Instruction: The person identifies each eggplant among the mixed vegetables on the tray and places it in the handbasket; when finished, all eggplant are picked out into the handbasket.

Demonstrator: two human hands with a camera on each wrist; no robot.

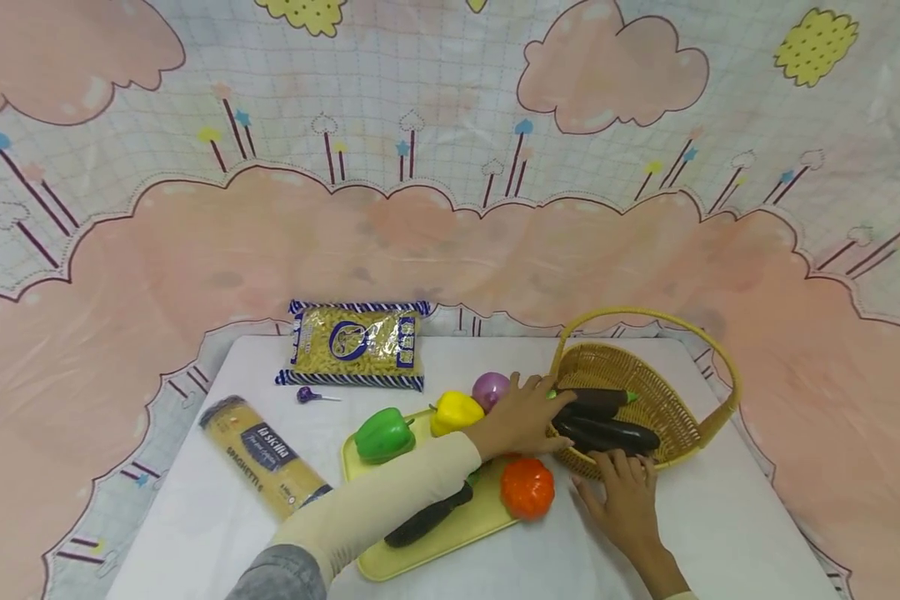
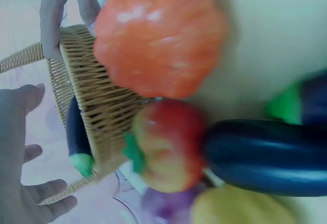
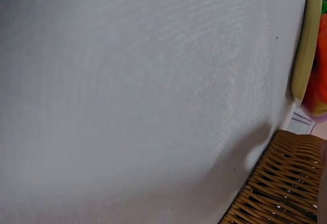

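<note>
In the head view, a wicker basket (image 1: pixel 663 383) with a tall handle holds two dark eggplants (image 1: pixel 607 435). My left hand (image 1: pixel 517 417) hovers at its left rim, fingers spread; the left wrist view shows nothing between the fingers of that hand (image 2: pixel 20 157). With fingers over the front rim and thumb outside, my right hand (image 1: pixel 626 500) grips the basket. On a yellow tray (image 1: pixel 450 562) beside it lie an orange pumpkin-like vegetable (image 1: pixel 527 489), another eggplant (image 1: pixel 427 517), a yellow pepper (image 1: pixel 456 414) and a green pepper (image 1: pixel 384 435). A red-yellow fruit (image 2: pixel 168 144) shows in the left wrist view.
A purple onion-like ball (image 1: pixel 490 390) sits behind the tray's far edge. Farther left are a pasta bag (image 1: pixel 356 346), a wrapped lollipop (image 1: pixel 307 395) and a spaghetti pack (image 1: pixel 266 454), partly behind my left sleeve. A patterned cloth (image 1: pixel 450 242) hangs behind the white table.
</note>
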